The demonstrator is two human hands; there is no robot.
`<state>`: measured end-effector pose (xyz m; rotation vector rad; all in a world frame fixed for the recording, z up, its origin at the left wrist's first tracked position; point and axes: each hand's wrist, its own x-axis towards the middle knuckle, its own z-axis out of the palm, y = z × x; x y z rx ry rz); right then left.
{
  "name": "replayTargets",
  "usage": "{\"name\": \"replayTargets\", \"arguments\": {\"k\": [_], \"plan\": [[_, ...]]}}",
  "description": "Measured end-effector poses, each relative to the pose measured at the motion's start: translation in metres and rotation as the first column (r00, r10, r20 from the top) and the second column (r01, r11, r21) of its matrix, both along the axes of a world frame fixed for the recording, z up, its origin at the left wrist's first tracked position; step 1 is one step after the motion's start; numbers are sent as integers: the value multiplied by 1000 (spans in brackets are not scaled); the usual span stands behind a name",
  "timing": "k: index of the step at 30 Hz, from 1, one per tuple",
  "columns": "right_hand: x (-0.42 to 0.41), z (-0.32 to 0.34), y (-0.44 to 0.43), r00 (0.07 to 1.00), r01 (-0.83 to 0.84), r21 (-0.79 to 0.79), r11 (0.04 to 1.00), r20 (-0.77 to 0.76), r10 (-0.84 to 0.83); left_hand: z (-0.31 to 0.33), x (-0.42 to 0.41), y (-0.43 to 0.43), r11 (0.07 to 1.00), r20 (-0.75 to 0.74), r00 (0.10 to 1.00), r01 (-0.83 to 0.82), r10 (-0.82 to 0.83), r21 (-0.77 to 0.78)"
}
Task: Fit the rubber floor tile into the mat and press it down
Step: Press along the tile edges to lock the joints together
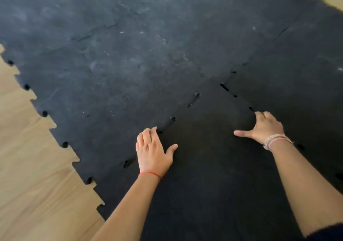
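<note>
Both hands, left hand (153,153) and right hand (263,127), fingers spread flat (gripping nothing), press tile (209,148) seams at 10 and 2 o'clock into mat (111,55)

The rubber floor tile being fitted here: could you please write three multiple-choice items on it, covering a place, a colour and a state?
1. Where is the wooden floor exposed?
A. Left of the mat
B. Between the hands
C. Under the right wrist

2. What colour is the thread on the left hand's wrist?
A. Blue
B. Red
C. Green

3. How do the seams around the rubber floor tile look?
A. Fully closed
B. Gaps remain
C. Taped over

Answers: 1 A, wood borders the mat's toothed left edge; 2 B, the thread is red; 3 B, dark slots show ahead of the right hand.
</note>
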<state>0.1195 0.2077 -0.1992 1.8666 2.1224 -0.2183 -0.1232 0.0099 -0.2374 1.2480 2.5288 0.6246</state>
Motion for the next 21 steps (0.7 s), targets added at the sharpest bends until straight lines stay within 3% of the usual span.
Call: {"name": "replayTargets", "arguments": {"k": [5,7,8,9,11,12,15,18,21], "plan": [[-9,11,-2,996,72,-68,995,55,-68,6,0,-5,997,49,997,63,-65,47],[-30,19,-9,998,-56,25,998,35,55,10,-4,-29,998,24,999,20,-22,67],[-46,19,-17,983,-178,102,979,-35,182,9,-4,-51,993,-4,995,-97,97,69],[-67,17,-30,940,-298,156,942,-123,317,7,-2,-77,953,16,956,-292,292,79],[-116,12,-58,822,-503,132,854,-233,520,5,5,-128,729,210,713,-685,669,0],[-141,7,-71,774,-583,88,808,-243,585,4,11,-144,639,293,596,-766,748,-74],[-190,-8,-93,715,-682,7,731,-203,669,-2,20,-147,610,374,534,-784,758,-115],[-197,-9,-99,725,-646,123,754,-212,656,1,14,-133,563,380,483,-816,789,-130],[-191,-10,-105,693,-666,214,715,-179,699,3,11,-132,537,376,465,-836,802,-111]]}}
